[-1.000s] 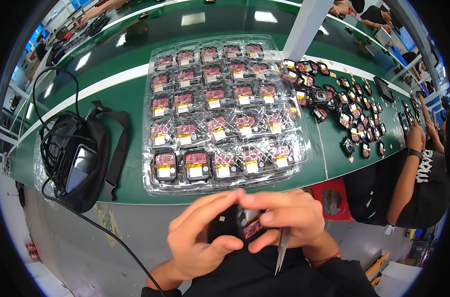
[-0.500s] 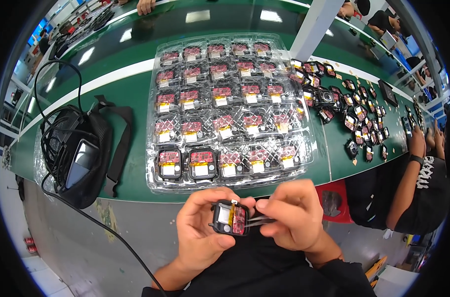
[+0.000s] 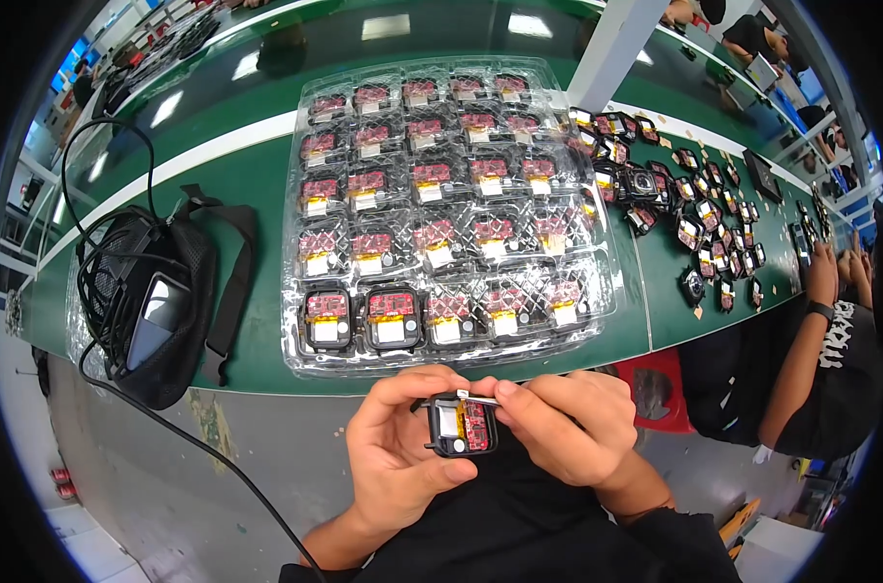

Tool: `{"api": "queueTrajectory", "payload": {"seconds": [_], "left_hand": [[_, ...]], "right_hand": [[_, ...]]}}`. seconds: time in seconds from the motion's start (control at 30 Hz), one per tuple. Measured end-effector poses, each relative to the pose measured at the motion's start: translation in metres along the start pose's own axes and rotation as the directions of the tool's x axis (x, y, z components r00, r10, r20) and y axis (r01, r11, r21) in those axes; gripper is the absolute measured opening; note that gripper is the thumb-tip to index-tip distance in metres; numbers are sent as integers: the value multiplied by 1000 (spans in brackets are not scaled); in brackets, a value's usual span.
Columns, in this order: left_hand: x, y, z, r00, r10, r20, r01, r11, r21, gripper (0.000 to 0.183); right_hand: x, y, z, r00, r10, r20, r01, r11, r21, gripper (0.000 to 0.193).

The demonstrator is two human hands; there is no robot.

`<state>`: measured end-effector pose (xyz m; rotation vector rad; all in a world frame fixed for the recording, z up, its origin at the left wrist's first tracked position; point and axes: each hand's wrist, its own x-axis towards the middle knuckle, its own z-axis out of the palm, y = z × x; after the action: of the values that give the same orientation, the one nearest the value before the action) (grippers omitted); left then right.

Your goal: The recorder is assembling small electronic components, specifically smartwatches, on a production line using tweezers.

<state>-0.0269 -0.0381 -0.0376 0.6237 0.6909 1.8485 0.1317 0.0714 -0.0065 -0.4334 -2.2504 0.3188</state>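
Note:
An opened smartwatch case [image 3: 461, 428] is held at its edges by my left hand [image 3: 391, 452], fingers curled behind and thumb along the lower side. Inside it show a red circuit board, a silver-white block and yellow tape. My right hand [image 3: 572, 428] pinches metal tweezers [image 3: 482, 398], whose tips reach the top edge of the case at a small white piece [image 3: 463, 394]. Whether the tips grip that piece, I cannot tell. Beyond my hands, a clear plastic tray [image 3: 295, 364] carries rows of similar opened watch cases [image 3: 393, 319], most of them under a clear cover.
On the green bench [image 3: 266, 374], a black bag [image 3: 184, 321] with coiled cable and a phone-like device [image 3: 159, 316] lies left. Many loose watch cases [image 3: 713, 233] spread out at right, past a white post [image 3: 611, 58]. A co-worker's arm [image 3: 801, 369] is at far right, near a red stool [image 3: 655, 394].
My right hand has brought the tweezers from the right side of the case up to its top edge. The watch case has turned slightly in my left hand.

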Motion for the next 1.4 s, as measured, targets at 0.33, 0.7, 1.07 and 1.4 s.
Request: {"api": "queueTrajectory", "payload": {"seconds": [0.33, 0.7, 1.07, 1.4], "left_hand": [[3, 1, 0, 999, 16, 51, -18, 999, 36, 64], [1, 3, -1, 997, 18, 81, -24, 997, 67, 65], [-5, -9, 8, 995, 79, -53, -67, 977, 204, 66], [3, 14, 1, 937, 338, 85, -333, 796, 505, 70]], "right_hand": [[3, 6, 4, 999, 47, -16, -45, 993, 106, 27], [2, 5, 4, 998, 62, -17, -60, 990, 125, 26], [-1, -5, 5, 996, 75, -38, -76, 997, -7, 25], [-13, 32, -33, 904, 344, -253, -387, 911, -142, 15]]}}
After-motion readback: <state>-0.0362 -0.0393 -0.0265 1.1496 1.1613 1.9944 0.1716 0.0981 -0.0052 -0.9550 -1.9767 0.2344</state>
